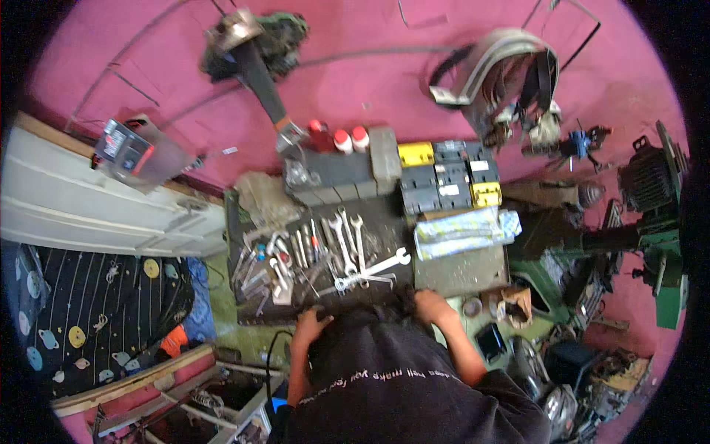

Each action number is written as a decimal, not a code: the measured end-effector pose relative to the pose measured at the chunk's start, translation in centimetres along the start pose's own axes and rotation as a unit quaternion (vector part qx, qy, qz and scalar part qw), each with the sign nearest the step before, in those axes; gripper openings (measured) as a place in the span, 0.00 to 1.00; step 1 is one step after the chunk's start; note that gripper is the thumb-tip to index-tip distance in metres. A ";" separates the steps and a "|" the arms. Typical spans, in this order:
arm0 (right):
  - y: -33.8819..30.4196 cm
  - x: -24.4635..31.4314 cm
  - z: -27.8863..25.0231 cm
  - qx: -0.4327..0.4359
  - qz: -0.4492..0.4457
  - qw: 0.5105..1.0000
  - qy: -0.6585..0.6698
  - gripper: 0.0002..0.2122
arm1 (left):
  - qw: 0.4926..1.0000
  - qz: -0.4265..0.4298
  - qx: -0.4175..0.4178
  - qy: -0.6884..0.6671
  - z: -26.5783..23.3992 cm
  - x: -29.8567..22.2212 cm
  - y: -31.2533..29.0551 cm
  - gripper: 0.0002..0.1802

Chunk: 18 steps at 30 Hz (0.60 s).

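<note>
My left hand [313, 325] is at the front edge of a dark workbench [303, 314], fingers curled against something small and dark that I cannot make out. To the right, my right hand [433, 306] is closed beside a dark, soft-looking patch [405, 297] at the same edge; its fingertips are partly hidden. Just beyond my hands, a large combination wrench [381, 268] lies slantwise across other tools. Several more wrenches [342, 240] lie behind it, pointing away from me. Sockets and smaller hand tools [279, 270] are spread over the bench's left part.
Behind the tools stand a grey box [336, 189], two red-capped white bottles [351, 140] and black-and-yellow organizer bins [444, 177]. A patterned package [466, 233] lies at right, near a green machine [540, 288]. A white door [111, 196] stands left; clutter covers the lower right.
</note>
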State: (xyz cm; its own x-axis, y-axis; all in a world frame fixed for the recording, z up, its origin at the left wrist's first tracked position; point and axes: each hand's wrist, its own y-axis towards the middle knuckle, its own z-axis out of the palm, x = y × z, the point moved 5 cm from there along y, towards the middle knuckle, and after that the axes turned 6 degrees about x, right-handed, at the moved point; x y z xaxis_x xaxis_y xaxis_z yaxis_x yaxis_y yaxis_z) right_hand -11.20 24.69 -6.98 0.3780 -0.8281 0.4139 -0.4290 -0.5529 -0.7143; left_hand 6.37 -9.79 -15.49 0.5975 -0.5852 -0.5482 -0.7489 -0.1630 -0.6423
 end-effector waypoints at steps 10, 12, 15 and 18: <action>2.0 -6.2 1.3 -0.109 0.020 0.993 -0.039 0.20 | 0.987 -0.009 -0.059 0.149 0.0 -9.3 -1.1 0.28; 2.6 -4.2 -0.6 -0.129 -0.016 0.989 -0.076 0.20 | 0.985 -0.008 -0.098 0.142 0.2 -8.7 -0.8 0.27; 3.7 -2.7 -1.5 -0.129 -0.044 0.990 -0.047 0.17 | 0.980 0.006 -0.140 0.144 0.3 -10.3 -0.2 0.27; 5.0 -1.0 -1.5 -0.122 -0.058 0.991 -0.016 0.16 | 0.974 0.016 -0.156 0.166 1.6 -10.9 0.2 0.28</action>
State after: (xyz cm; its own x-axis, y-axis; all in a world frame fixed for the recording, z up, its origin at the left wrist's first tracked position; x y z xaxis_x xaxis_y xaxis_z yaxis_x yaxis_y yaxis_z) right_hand -14.95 22.58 -10.14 0.4610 -0.7561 0.4644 -0.5644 -0.6537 -0.5041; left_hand 0.13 -2.13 -10.53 0.4863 -0.8098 -0.3282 -0.8465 -0.3435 -0.4066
